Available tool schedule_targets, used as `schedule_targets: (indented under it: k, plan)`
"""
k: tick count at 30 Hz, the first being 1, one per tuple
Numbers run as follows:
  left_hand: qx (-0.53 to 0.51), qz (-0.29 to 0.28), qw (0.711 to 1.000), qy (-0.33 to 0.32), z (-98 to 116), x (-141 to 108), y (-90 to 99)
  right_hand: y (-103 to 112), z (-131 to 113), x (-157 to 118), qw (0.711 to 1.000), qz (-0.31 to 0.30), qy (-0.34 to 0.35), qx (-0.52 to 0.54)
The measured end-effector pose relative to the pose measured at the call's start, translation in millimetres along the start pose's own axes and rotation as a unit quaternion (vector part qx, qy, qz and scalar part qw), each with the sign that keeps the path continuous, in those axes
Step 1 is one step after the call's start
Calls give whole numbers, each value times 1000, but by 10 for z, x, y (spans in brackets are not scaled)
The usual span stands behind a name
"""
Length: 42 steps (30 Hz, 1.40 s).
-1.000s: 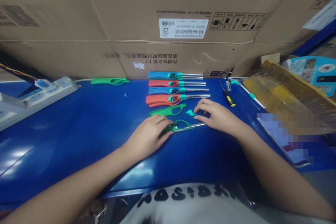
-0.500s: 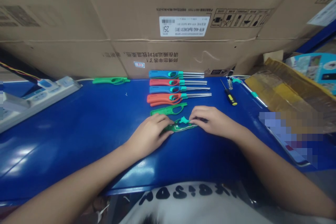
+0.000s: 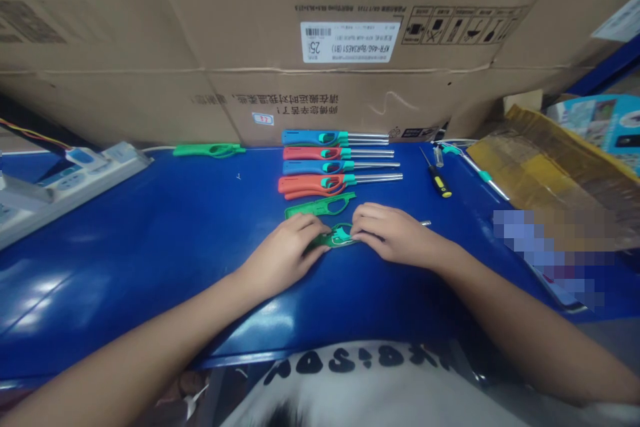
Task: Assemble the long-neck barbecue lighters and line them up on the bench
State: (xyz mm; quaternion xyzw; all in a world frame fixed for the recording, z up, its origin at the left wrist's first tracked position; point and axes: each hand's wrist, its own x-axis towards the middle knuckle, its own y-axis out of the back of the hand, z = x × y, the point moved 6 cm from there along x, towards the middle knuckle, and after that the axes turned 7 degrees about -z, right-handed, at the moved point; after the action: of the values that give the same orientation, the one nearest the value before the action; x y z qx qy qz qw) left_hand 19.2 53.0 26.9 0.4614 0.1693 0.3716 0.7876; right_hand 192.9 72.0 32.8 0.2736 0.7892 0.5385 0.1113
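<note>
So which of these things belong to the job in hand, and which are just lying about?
In the job, it seems:
open green shell, gripped by the left hand
teal piece, at the right hand's fingertips
second green shell and row of lighters, probably

Lying about:
power strip
cardboard
screwdriver, though it may be a tool for this

One head-worn view — from above the near edge of the glossy blue table [image 3: 200, 293], facing the tall brown cardboard [image 3: 240, 27] beyond, looking forward and down.
</note>
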Motion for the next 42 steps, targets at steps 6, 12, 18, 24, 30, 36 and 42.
schedule_targets:
  k: [6,12,18,24,30,36,42]
  plan:
    - [-23,5,1000,-3,-14,8,-14,-49,-64,5,995,7,27,-100]
    - [-40,-1,999,0,-26,14,-26,-71,-89,-11,989,14,42,-140]
    - [-59,-1,998,1,-34,23,-42,-114,-70,-23,989,-12,32,-144]
    - [-61,4,998,3,-38,22,-43,-89,-95,-22,990,-16,31,-135]
    - [-71,12,997,8,-42,7,-47,-67,-70,-24,997,-21,7,-78]
    - [-81,4,997,11,44,12,-32,-85,-75,-19,999,-25,-5,-33]
    - [-109,39,993,36,59,31,-65,-109,-108,-11,999,-41,-4,-33]
